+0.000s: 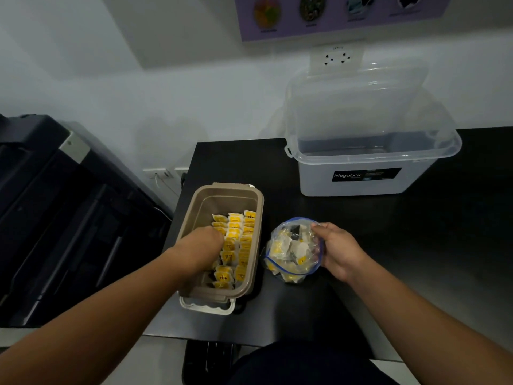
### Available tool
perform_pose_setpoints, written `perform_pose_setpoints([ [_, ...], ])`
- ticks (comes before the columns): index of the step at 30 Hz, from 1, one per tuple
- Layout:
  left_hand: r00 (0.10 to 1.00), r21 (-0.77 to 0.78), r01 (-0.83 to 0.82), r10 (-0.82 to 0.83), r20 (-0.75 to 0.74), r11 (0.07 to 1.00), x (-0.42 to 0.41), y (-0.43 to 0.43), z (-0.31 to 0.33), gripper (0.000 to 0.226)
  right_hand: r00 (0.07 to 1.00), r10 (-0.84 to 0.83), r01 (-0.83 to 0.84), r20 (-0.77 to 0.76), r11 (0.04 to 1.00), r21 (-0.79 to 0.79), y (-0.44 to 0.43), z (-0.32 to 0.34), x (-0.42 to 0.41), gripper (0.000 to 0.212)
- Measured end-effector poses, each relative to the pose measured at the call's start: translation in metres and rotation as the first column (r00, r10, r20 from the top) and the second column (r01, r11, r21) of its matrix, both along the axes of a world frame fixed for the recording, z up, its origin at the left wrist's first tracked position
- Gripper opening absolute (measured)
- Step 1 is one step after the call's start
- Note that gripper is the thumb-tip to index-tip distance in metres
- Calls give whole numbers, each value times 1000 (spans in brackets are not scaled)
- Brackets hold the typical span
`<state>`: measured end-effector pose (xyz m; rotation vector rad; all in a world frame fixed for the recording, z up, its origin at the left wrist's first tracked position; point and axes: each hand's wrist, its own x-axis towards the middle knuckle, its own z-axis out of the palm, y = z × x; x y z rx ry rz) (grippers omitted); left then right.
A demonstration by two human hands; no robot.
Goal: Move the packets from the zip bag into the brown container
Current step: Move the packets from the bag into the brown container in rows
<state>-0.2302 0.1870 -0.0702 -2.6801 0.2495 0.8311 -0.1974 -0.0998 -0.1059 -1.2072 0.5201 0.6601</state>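
Note:
The brown container [256,218] stands on the black table with rows of yellow-and-white tea packets [236,240] inside, filling its right side. My left hand [204,244] reaches down into the container at its left side, knuckles up and fingers hidden among the packets; whether it holds one is not visible. To the right, a clear zip bag [291,250] with a blue seal stands open and holds several more packets. My right hand [337,252] grips the bag's right edge near the opening.
A large clear Megabox tub [366,173] with its lid leaning against the wall stands at the back right of the black table [416,245]. A dark printer [55,204] sits left of the table. A white lid [206,307] lies under the brown container.

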Motion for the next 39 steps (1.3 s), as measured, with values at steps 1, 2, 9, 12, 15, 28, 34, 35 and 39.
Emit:
perform_pose_setpoints([
  [1,1000,0,0,0,0,1000,1,0,-2,17,1000,-3,3,2,1000,2,0,0,-1,11],
  [2,1000,3,-6,6,0,1000,3,0,-3,18,1000,-10,10,3,1000,4,-1,-1,-1,11],
  [9,998,6,-65,65,25,998,9,-1,-6,25,999,-42,42,0,999,19,0,-3,-6,11],
  [12,999,17,-32,32,1,999,8,-2,-6,25,999,-40,40,2,999,16,0,-3,-8,12],
  [15,1000,36,-24,25,-17,999,10,-3,-2,24,999,-33,33,6,999,13,-1,-2,-8,13],
  [28,909,-455,-217,349,229,864,6,-51,88,6,1000,29,-29,4,999,46,-11,-1,-13,12],
  [34,926,-745,-137,351,138,653,-3,-117,81,10,998,60,-61,24,997,50,-22,-8,-16,12],
  [35,928,-753,-148,354,119,641,-3,-128,72,11,998,64,-65,25,996,57,-23,-9,-17,13],
  [39,931,-661,-254,363,30,706,6,-157,23,15,997,82,-83,15,992,94,-32,-9,-19,13],
])
